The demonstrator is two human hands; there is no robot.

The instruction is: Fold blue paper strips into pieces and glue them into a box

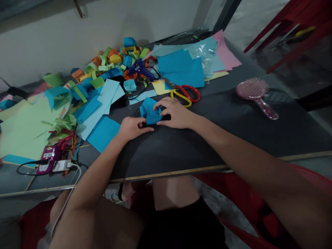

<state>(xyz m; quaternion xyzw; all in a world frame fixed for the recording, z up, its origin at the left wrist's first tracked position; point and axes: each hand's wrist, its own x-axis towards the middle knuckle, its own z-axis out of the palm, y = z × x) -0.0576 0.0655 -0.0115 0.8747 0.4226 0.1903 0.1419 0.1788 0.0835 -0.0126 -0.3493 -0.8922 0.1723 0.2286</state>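
Both hands on a folded blue paper piece (149,112), mid-bench (233,138), just in front of the person. Left hand (133,127) presses the piece's lower left edge, fingers curled onto it. Right hand (174,112) pinches its right side, fingertips (157,108) on top of the fold; grip clenched on the paper on both sides.

Scissors (185,93) with red and yellow handles lie just behind the right hand. Blue glue gun (142,69) sits further back, against a heap of small folded coloured pieces (114,60). Loose blue and green sheets (31,124) cover the left. Pink hairbrush (256,95) well apart to the right.
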